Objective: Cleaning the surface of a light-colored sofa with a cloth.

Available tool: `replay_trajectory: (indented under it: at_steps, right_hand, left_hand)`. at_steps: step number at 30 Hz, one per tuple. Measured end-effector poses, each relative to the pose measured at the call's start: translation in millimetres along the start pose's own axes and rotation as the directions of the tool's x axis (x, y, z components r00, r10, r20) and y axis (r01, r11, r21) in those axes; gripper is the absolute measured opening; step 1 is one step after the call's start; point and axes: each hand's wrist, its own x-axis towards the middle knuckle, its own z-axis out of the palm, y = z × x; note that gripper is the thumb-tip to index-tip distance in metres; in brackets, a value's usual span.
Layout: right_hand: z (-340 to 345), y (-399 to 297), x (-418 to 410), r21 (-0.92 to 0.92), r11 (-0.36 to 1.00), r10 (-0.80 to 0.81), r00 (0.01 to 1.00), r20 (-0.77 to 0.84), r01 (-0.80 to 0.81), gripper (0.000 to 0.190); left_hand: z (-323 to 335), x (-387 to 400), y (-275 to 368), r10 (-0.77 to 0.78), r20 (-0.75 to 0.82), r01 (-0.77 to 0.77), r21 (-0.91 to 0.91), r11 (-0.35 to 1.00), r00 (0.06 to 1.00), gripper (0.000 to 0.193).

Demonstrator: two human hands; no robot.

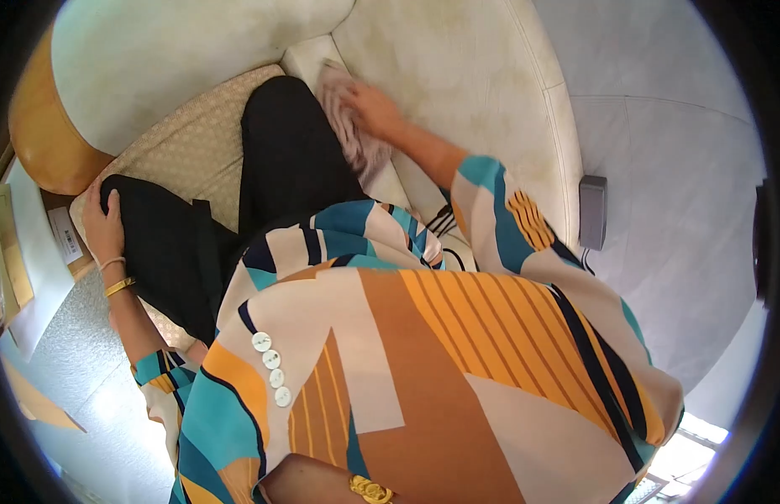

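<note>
My right hand (pixel 372 112) presses a crumpled, patterned cloth (pixel 346 120) against the cream upholstery beside my knee; some of its fingers are blurred or hidden. The cloth lies along the narrow cream strip (pixel 308 55) between the seat cushion and the large cream sofa panel (pixel 453 82). On my other knee, in black trousers (pixel 169 233), rests my left hand (pixel 103 217), with a gold bracelet (pixel 120 286) at its wrist. It holds nothing that I can see. Under my legs is a beige patterned seat cushion (pixel 188 138).
A tan rounded cushion or armrest (pixel 56 145) stands at the upper left, near a box with a printed label (pixel 65 236). Black cables (pixel 443 220) lie by my right elbow. A dark grey box-shaped device (pixel 592 213) is beyond the sofa's edge at the right.
</note>
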Motion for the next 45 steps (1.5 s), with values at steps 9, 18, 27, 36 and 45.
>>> replay_trajectory:
  at_steps: [9, 18, 27, 36, 45]
  right_hand:
    - [-28, -6, -133, -0.378, 0.896, -0.22, 0.973, 0.076, 0.232, 0.022]
    - [-57, -49, -235, -0.237, 0.911, 0.374, 0.917, 0.137, -0.337, 0.028]
    - [-166, -69, -337, -0.151, 0.575, 0.795, 0.592, -0.129, -0.804, 0.024]
    - [-104, -83, -308, -0.275, 0.647, 0.724, 0.686, -0.07, -0.711, 0.02]
    - [-63, -78, -293, -0.013, 0.759, 0.597, 0.703, -0.387, -0.651, 0.027]
  left_hand:
    - [-16, 17, -11, -0.083, 0.328, 0.003, 0.239, 0.971, 0.941, 0.049]
    - [-19, 28, -21, -0.169, 0.548, 0.014, 0.276, 0.961, 0.82, 0.05]
    - [-35, 24, -14, -0.227, 0.413, 0.134, 0.242, 0.961, 0.882, 0.05]
    - [-27, 38, -53, -0.206, 0.419, 0.093, 0.276, 0.957, 0.884, 0.049]
    - [-15, 36, -65, -0.153, 0.429, 0.086, 0.172, 0.981, 0.89, 0.047]
